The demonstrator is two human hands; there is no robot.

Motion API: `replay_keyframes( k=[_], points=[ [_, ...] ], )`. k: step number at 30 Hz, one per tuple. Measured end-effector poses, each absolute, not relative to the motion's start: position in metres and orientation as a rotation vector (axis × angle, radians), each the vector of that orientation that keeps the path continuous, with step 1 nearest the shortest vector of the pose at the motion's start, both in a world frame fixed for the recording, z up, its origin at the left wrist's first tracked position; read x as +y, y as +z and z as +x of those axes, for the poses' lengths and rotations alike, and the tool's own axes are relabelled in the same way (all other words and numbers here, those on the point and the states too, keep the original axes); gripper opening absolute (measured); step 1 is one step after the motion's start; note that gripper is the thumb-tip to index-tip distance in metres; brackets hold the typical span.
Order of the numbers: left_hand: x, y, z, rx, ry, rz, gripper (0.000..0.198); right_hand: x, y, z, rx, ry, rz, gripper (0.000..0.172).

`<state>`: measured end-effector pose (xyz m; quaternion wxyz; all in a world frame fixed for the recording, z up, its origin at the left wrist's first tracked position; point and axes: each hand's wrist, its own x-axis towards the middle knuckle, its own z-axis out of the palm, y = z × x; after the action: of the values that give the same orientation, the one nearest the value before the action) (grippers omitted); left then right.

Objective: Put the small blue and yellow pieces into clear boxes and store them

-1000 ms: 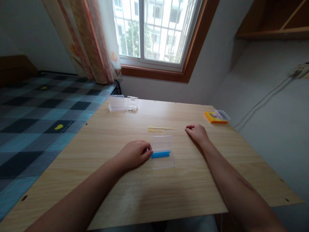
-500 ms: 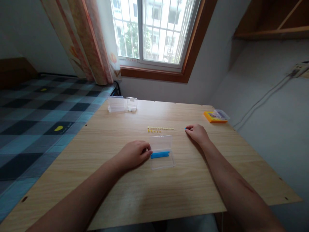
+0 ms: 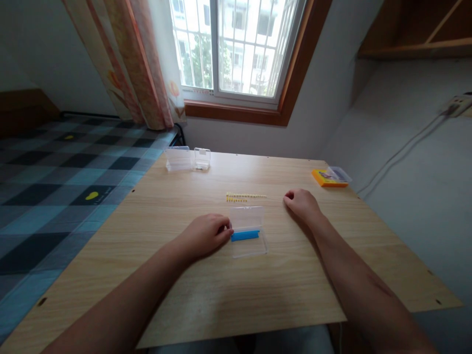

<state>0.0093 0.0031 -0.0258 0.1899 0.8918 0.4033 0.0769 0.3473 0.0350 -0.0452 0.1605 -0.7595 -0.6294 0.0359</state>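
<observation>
This looks like a bedroom in a home: a bed [image 3: 47, 211] with a checked cover fills the left side, and a flowered curtain [image 3: 129, 64] hangs at the far window [image 3: 243, 49]. A plain wooden table [image 3: 291, 285] stands beside the bed, with a wooden wall shelf [image 3: 416, 52] at far right.

Inside of right hand [image 3: 301, 204] hidden; yellow pieces [image 3: 241, 197] too small to identify; shelf [image 3: 413, 34] cut off.

On the left we see a blue-and-black checked fabric bedcover [image 3: 47, 196], a peach, flower-patterned cloth curtain [image 3: 129, 64] beside a brown-framed glass window [image 3: 247, 49], and, upper right, a brown wooden shelf [image 3: 413, 50].
</observation>
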Motion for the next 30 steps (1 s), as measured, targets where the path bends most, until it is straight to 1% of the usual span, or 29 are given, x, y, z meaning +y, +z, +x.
replay_keyframes(
  k=[3, 7, 9, 11, 14, 19, 30],
  points=[
    [0.003, -0.027, 0.009, 1.138, 0.228, 2.507, 0.025, 0.017, -0.02, 0.341, -1.828, 0.138, -2.081, 0.021],
    [0.001, -0.025, 0.01, 1.145, 0.231, 2.513, 0.024, -0.023, 0.019, 0.311, -1.987, 0.266, -1.696, 0.018],
    [0.0, -0.024, 0.01, 1.15, 0.231, 2.512, 0.024, -0.043, 0.028, 0.29, -2.148, 0.4, -1.522, 0.016],
    [-0.001, -0.024, 0.011, 1.156, 0.234, 2.511, 0.024, -0.056, 0.027, 0.269, -2.317, 0.516, -1.433, 0.014],
    [-0.001, -0.025, 0.011, 1.157, 0.242, 2.511, 0.024, -0.061, 0.015, 0.249, -2.503, 0.594, -1.435, 0.016],
    [0.0, -0.026, 0.011, 1.151, 0.242, 2.511, 0.022, -0.053, 0.004, 0.247, -2.598, 0.557, -1.494, 0.02],
    [0.001, -0.024, 0.011, 1.157, 0.253, 2.491, 0.023, -0.045, -0.007, 0.25, -2.703, 0.518, -1.372, 0.023]
  ],
)
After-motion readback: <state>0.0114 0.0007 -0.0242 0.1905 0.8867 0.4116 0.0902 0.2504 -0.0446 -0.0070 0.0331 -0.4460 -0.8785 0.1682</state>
